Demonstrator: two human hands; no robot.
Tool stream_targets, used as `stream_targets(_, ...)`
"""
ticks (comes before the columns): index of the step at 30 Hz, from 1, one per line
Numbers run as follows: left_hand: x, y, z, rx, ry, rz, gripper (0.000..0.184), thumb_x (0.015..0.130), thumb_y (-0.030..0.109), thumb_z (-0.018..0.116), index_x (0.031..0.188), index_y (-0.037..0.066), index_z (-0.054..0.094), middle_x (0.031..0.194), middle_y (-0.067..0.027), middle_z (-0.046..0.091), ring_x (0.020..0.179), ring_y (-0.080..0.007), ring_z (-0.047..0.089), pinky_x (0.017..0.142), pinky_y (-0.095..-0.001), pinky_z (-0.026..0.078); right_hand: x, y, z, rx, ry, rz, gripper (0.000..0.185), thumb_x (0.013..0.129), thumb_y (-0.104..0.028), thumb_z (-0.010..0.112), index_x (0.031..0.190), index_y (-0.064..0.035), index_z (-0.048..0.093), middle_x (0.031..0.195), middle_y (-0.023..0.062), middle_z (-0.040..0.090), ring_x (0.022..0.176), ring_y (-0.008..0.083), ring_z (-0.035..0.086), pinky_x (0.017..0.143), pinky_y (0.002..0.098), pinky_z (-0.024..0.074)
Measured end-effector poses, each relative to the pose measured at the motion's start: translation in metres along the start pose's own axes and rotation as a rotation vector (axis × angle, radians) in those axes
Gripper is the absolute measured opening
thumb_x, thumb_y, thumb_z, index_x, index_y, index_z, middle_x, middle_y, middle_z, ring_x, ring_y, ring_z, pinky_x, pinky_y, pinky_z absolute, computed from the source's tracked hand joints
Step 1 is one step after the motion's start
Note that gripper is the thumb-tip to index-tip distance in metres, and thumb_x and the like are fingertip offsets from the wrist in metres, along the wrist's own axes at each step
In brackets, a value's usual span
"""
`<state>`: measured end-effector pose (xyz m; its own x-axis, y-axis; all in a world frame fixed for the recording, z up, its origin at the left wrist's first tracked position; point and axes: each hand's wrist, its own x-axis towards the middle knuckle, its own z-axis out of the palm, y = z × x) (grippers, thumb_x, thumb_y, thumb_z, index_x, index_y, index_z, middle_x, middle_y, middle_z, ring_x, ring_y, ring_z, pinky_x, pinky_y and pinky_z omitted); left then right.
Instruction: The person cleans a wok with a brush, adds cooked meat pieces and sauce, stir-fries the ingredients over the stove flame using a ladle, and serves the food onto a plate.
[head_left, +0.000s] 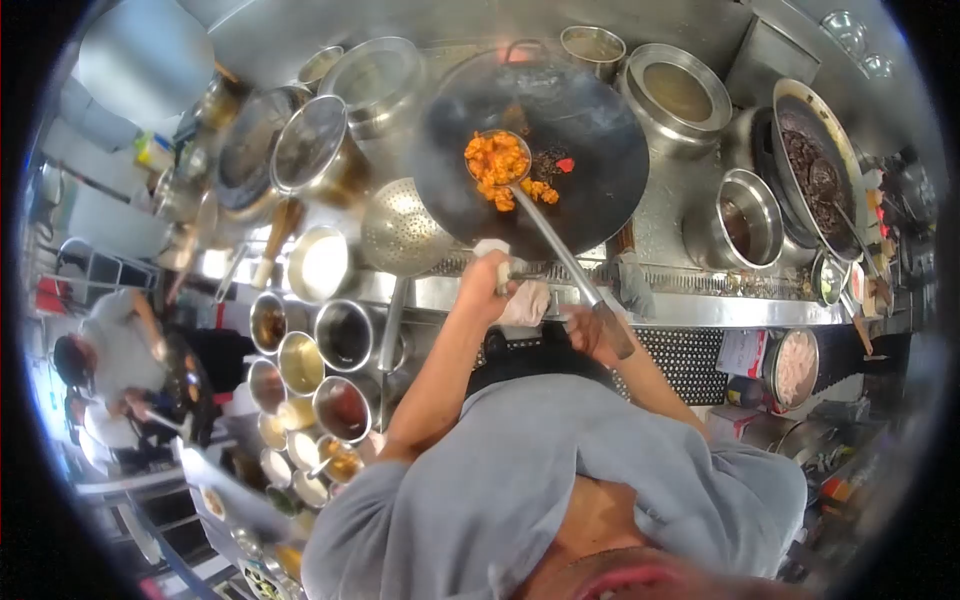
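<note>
My left hand (484,282) is closed around a pale cloth (524,303) at the near rim of a large dark wok (590,200). My right hand (592,333) is closed around the handle of a long metal ladle (552,236), near its dark end. The ladle's bowl is inside the wok, heaped with orange-coated pieces (494,160). A few more pieces lie beside the bowl, with dark bits and a red piece (566,165) on the wok's surface. A perforated metal strainer (402,228) rests left of the wok.
Sauce and seasoning containers (345,408) cluster at the left. Metal pots (735,220) and a pan of dark food (818,180) stand at the right, above a bowl of pale pieces (794,368). Two other people (125,340) are at far left.
</note>
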<state>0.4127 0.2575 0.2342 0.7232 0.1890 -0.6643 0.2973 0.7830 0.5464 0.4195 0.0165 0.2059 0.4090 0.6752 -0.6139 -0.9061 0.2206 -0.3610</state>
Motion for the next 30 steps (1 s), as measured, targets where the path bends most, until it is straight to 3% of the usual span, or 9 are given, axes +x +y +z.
stream_targets(7,0.002,0.010,-0.017,0.060,-0.037,-0.168,0.018,0.086,0.023,0.060,0.099,0.012,0.055,0.083,-0.0037,0.062,0.072,-0.0147,0.061,0.047,-0.0235,0.039,0.130,0.130,-0.257,-2.162,0.413,-0.773,0.037,0.083,-0.027,0.051,0.109,-0.0027,0.062,0.090,0.0224,0.065,0.088,0.0368,0.064,0.078,0.0454,0.0498)
stream_targets(10,-0.013,0.011,-0.013,0.132,0.034,-0.165,0.018,0.088,0.025,0.060,0.100,0.013,0.055,0.083,-0.0031,0.062,0.075,-0.0143,0.063,0.047,-0.0223,0.039,0.110,0.114,-0.212,-1.751,0.206,-0.162,0.035,0.082,-0.027,0.052,0.106,-0.0038,0.062,0.095,0.0218,0.065,0.090,0.0372,0.063,0.080,0.0449,0.0486)
stream_targets(17,-0.007,-0.018,-0.012,-0.036,-0.095,-0.089,0.018,0.086,0.018,0.060,0.098,0.007,0.052,0.086,-0.0108,0.067,0.073,-0.0177,0.066,0.041,-0.0213,0.040,0.095,0.100,-0.179,-2.139,0.310,-0.752,0.037,0.079,-0.022,0.055,0.112,-0.0035,0.055,0.106,0.0258,0.060,0.095,0.0388,0.059,0.085,0.0466,0.0456)
stream_targets(19,-0.011,-0.022,0.001,-0.065,-0.084,-0.068,0.020,0.086,0.014,0.058,0.103,0.005,0.051,0.087,-0.0095,0.063,0.079,-0.0195,0.065,0.045,-0.0234,0.041,0.098,0.078,-0.183,-2.168,0.122,-0.486,0.050,0.078,-0.015,0.055,0.125,0.0000,0.045,0.103,0.0278,0.060,0.103,0.0396,0.056,0.088,0.0476,0.0448)
stream_targets(22,-0.012,-0.037,0.017,-0.067,-0.045,0.002,0.018,0.084,0.015,0.060,0.100,0.007,0.055,0.087,-0.0077,0.063,0.077,-0.0191,0.063,0.050,-0.0270,0.046,0.101,0.092,-0.244,-1.012,0.093,-0.393,0.061,0.077,-0.010,0.055,0.132,0.0072,0.035,0.118,0.0290,0.053,0.111,0.0421,0.053,0.092,0.0469,0.0438)
stream_targets(25,0.018,-0.063,0.018,-0.159,0.039,0.048,0.017,0.083,0.014,0.062,0.098,0.009,0.057,0.088,-0.0066,0.062,0.075,-0.0208,0.062,0.055,-0.0297,0.050,0.122,0.078,-0.199,-2.402,-0.224,0.262,0.062,0.078,-0.012,0.052,0.131,0.0133,0.033,0.134,0.0309,0.039,0.114,0.0450,0.050,0.098,0.0482,0.0402)
stream_targets(27,0.036,-0.082,0.013,-0.070,0.004,0.217,0.017,0.081,0.015,0.063,0.096,0.010,0.058,0.086,-0.0062,0.061,0.076,-0.0222,0.062,0.054,-0.0303,0.049,0.126,0.103,-0.194,-2.221,-0.336,-0.711,0.053,0.080,-0.017,0.052,0.121,0.0143,0.047,0.126,0.0304,0.048,0.111,0.0453,0.052,0.098,0.0478,0.0395)
stream_targets(29,0.006,-0.071,0.049,-0.231,0.006,0.106,0.017,0.080,0.015,0.065,0.095,0.011,0.057,0.083,-0.0057,0.061,0.074,-0.0227,0.062,0.051,-0.0297,0.048,0.104,0.088,-0.163,-2.245,-0.388,-0.842,0.043,0.078,-0.021,0.055,0.109,0.0085,0.061,0.115,0.0284,0.057,0.109,0.0420,0.054,0.097,0.0456,0.0398)
stream_targets(30,-0.002,-0.071,0.062,-0.246,0.021,0.130,0.017,0.080,0.015,0.065,0.095,0.011,0.057,0.083,-0.0057,0.061,0.074,-0.0227,0.062,0.051,-0.0297,0.048,0.103,0.076,-0.166,-2.300,-0.365,-0.411,0.038,0.078,-0.022,0.056,0.102,0.0047,0.065,0.109,0.0263,0.061,0.106,0.0401,0.057,0.095,0.0457,0.0412)
